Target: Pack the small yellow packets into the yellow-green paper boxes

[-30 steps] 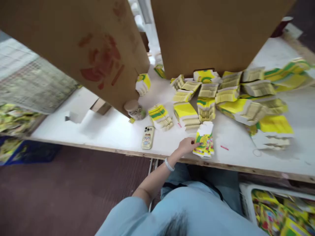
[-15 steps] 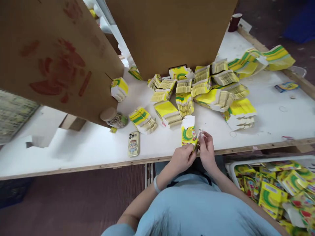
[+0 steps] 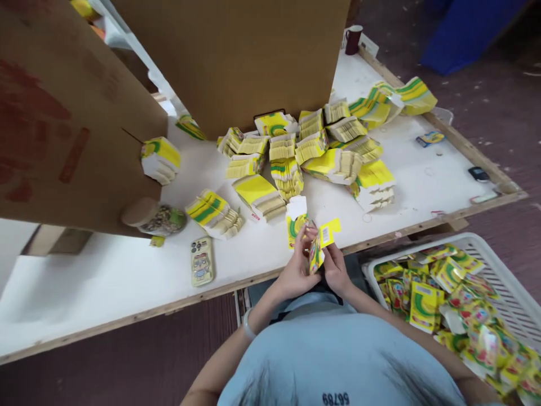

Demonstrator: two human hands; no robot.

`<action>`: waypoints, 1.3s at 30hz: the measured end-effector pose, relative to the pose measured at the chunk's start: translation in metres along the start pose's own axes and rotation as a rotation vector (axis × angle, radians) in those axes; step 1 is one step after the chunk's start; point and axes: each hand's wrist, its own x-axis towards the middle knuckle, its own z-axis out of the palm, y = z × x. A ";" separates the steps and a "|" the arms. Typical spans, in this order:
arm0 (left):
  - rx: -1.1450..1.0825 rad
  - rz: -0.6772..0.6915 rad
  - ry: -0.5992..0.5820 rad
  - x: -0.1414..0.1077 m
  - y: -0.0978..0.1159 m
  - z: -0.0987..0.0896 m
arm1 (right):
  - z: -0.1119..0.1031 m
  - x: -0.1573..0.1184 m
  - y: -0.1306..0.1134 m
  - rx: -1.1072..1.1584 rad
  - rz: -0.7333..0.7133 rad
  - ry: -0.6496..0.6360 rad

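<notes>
A small yellow carton (image 3: 316, 255) with its end flap raised stands tilted between my hands at the table's front edge. My left hand (image 3: 297, 269) is closed round its left side. My right hand (image 3: 336, 270) has its fingers bent against the carton's right side, below the flap; its fingertips are partly hidden. Just behind my left hand, another yellow carton with a white flap (image 3: 297, 210) lies flat on the white table (image 3: 257, 251). Bundles of flattened yellow cartons (image 3: 262, 196) spread over the table beyond.
A phone (image 3: 202, 261) and a jar (image 3: 163, 220) are on the left, beside tall cardboard (image 3: 84, 129). On the right below the table, a white basket (image 3: 502, 282) holds many yellow packs. A dark mug (image 3: 353, 40) stands at the back.
The view has swung right, shifting the table things leftward. The carton between my hands has turned, and its yellow flap now shows upright. My left fingers have come up round it.
</notes>
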 end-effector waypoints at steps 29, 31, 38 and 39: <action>-0.232 -0.223 0.150 -0.008 0.014 -0.003 | -0.005 -0.002 -0.013 -0.050 0.136 0.164; -0.191 -0.202 0.210 -0.008 0.010 0.002 | -0.003 -0.003 -0.011 0.030 0.160 0.184; -0.216 -0.163 0.308 -0.021 0.003 0.012 | -0.008 -0.016 -0.008 0.108 0.096 0.156; -0.215 -0.192 0.273 -0.025 0.002 0.012 | -0.012 -0.019 -0.008 0.075 0.090 0.130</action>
